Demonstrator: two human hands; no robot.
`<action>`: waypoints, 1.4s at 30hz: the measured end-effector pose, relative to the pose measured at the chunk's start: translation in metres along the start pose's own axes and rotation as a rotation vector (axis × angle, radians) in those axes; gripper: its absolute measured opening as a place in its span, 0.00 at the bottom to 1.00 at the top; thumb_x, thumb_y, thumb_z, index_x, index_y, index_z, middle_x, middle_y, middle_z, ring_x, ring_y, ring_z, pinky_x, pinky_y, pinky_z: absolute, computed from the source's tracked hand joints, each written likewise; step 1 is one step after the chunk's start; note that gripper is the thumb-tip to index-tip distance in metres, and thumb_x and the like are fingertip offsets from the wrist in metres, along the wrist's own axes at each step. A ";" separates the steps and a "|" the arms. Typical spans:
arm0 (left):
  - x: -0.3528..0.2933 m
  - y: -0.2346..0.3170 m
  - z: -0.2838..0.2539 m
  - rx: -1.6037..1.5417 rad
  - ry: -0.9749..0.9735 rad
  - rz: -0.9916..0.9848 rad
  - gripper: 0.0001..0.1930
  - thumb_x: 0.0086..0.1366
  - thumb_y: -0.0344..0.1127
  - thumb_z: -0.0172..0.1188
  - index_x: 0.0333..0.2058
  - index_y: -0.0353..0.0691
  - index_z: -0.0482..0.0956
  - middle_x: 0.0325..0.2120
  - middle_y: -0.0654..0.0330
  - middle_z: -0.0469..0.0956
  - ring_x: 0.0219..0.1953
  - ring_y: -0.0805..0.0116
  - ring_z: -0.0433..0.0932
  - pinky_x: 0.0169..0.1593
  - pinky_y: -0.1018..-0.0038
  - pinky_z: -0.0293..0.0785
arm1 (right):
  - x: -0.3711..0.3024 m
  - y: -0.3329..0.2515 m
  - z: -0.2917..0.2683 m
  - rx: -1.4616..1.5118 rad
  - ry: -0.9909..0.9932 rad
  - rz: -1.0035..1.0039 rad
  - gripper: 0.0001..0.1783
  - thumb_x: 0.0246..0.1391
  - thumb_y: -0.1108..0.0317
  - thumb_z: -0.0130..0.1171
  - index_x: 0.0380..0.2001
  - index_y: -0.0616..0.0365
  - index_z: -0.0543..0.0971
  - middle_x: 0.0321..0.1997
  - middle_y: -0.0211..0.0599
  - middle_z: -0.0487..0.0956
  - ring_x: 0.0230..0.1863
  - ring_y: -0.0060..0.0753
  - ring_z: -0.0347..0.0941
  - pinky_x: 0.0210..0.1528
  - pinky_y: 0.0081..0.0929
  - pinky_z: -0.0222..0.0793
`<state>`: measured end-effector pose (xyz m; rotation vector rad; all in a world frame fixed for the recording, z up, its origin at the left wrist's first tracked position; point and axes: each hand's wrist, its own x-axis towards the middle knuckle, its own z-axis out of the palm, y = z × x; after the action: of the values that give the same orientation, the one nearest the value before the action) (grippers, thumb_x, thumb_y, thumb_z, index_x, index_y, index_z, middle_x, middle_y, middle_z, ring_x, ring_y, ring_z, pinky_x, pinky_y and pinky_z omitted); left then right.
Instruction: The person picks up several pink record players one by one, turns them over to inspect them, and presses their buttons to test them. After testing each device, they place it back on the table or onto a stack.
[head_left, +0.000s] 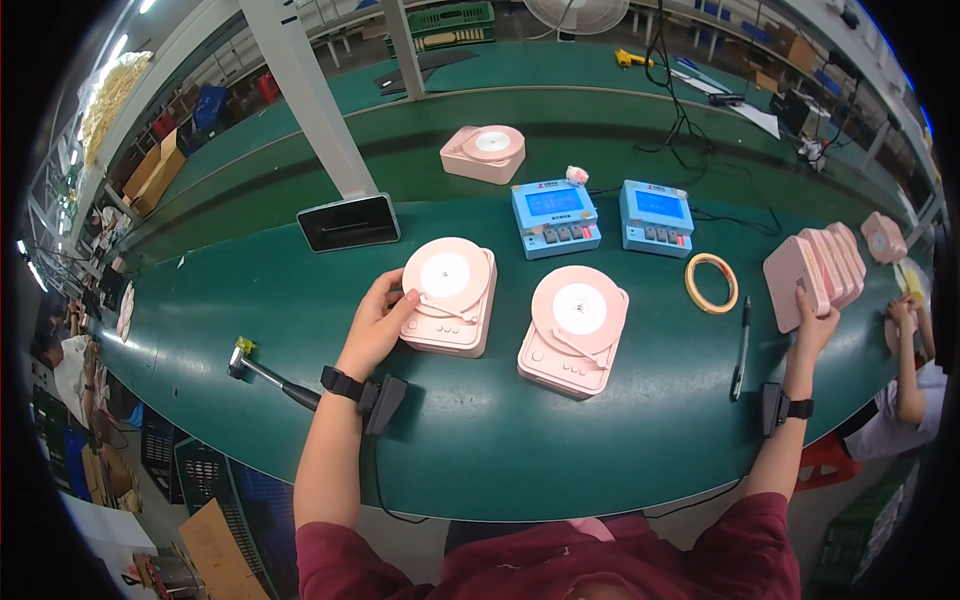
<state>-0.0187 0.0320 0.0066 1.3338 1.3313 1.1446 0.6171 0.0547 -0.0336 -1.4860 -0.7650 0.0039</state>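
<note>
My left hand (pixel 374 325) grips the left side of a pink toy record player (pixel 465 335), its thumb near the tonearm. This player lies flat on the green workbench (pixel 460 440), its white-centred disc facing up. A second pink record player (pixel 578 345) lies just to its right, touched by neither hand. Over at the right, my right hand (pixel 816 332) is closed on the nearest unit of a row of pink record players (pixel 790 280) standing on edge, pressed side by side. The fingers behind that unit are partly hidden.
Two blue testers (pixel 556 215) with screens stand behind the players, near a tape roll (pixel 697 284) and a pen (pixel 742 350). A hammer (pixel 270 375) lies left. A phone (pixel 348 222) leans on the post. Another pink player (pixel 482 155) sits farther back. A co-worker's arm (pixel 908 375) is at far right.
</note>
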 end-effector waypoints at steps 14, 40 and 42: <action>-0.002 0.003 0.002 0.054 0.059 -0.006 0.19 0.68 0.37 0.54 0.53 0.33 0.68 0.41 0.56 0.77 0.42 0.74 0.76 0.46 0.79 0.71 | -0.003 -0.003 0.001 0.024 -0.004 -0.008 0.31 0.39 0.65 0.76 0.39 0.66 0.66 0.42 0.41 0.71 0.42 0.30 0.69 0.48 0.25 0.67; -0.011 -0.008 0.015 -0.326 0.285 0.068 0.13 0.61 0.26 0.55 0.44 0.33 0.68 0.40 0.58 0.72 0.42 0.72 0.73 0.47 0.77 0.71 | 0.040 0.005 -0.014 -0.721 0.243 -0.615 0.43 0.40 0.49 0.71 0.53 0.68 0.68 0.50 0.58 0.74 0.53 0.58 0.68 0.54 0.46 0.64; -0.016 -0.017 0.010 -0.348 0.317 0.064 0.14 0.59 0.27 0.56 0.44 0.33 0.68 0.39 0.58 0.71 0.42 0.72 0.71 0.46 0.78 0.70 | -0.029 -0.077 0.009 -0.373 -0.007 -0.774 0.46 0.39 0.60 0.73 0.60 0.67 0.64 0.59 0.58 0.68 0.60 0.54 0.64 0.62 0.44 0.58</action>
<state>-0.0113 0.0168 -0.0123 0.9754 1.2393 1.6003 0.5569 0.0398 0.0205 -1.4411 -1.3575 -0.7512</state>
